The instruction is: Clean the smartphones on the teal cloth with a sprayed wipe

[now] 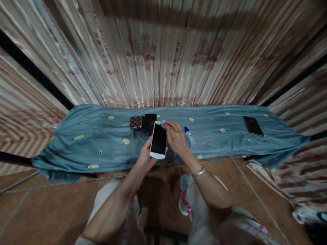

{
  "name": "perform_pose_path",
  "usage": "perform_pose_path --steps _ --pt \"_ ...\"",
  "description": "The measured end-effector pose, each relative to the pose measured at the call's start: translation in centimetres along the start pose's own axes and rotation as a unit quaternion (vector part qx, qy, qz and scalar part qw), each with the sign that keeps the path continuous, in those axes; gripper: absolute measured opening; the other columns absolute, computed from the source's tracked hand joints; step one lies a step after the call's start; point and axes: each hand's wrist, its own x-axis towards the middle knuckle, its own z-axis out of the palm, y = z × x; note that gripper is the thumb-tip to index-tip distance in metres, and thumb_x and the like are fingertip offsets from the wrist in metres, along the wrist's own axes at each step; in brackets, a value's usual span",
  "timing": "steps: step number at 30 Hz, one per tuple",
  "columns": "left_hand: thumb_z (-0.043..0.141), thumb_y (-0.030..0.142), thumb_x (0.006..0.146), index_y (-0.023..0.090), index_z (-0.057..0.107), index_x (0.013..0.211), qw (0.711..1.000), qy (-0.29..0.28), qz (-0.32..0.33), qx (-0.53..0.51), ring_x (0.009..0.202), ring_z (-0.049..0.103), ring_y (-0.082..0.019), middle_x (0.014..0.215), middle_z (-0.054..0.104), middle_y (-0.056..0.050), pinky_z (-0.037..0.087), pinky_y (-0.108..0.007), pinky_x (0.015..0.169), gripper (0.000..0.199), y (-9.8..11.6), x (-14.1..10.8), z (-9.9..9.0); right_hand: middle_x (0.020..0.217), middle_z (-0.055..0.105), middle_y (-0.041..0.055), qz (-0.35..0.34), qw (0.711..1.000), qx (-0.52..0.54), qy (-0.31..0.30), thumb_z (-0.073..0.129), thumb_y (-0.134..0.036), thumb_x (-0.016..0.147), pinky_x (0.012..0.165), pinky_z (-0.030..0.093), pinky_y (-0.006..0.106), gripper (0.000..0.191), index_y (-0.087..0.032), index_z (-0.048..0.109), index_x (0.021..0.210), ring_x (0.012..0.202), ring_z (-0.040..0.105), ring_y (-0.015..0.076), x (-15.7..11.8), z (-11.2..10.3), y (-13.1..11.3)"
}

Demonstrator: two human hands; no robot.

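Note:
My left hand [146,153] grips a white smartphone [158,141] with a dark screen, its fingers wrapped behind and along the edges. The phone is held above the front half of the cloth-covered bench. At the phone's top right corner, my right hand [175,136] pinches a small whitish wad [163,123], perhaps cloth or tissue, against the screen end. To the right of that hand lies a clear bottle [190,136] with a blue cap. Behind the phone, a black flat item [150,122] is partly covered by it, beside a brown checkered wallet [136,123].
A teal patterned cloth [102,136] covers the long bench. Toward its right end lies a dark phone-like slab [252,126]. Pleated curtains [163,68] hang behind and at both sides, with black frame bars [38,73] at the sides. Below is a brown tiled floor [58,204].

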Motion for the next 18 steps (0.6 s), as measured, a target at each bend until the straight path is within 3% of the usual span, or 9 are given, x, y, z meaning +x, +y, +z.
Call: perform_pose_path --steps 10,18 --pt "0.043 0.023 0.093 0.013 0.068 0.082 1.000 0.000 0.000 -0.007 0.067 0.068 -0.015 0.067 0.070 -0.003 0.054 -0.032 0.078 0.030 -0.8 -0.1 0.6 0.117 0.063 0.0111 -0.010 1.000 0.028 0.001 0.035 -0.014 0.093 0.098 0.046 0.039 0.038 -0.018 0.064 0.118 0.108 0.056 0.0215 0.2 0.3 -1.4" --pt "0.049 0.021 0.089 0.011 0.069 0.087 0.999 0.001 0.019 -0.034 0.081 0.068 -0.016 0.079 0.072 -0.005 0.050 -0.027 0.086 0.022 -0.4 0.7 -0.1 0.117 0.063 0.0110 -0.044 0.997 0.064 -0.012 0.037 -0.011 0.091 0.097 0.047 0.039 0.037 -0.019 0.064 0.117 0.108 0.054 0.0225 -0.5 0.9 -3.1"
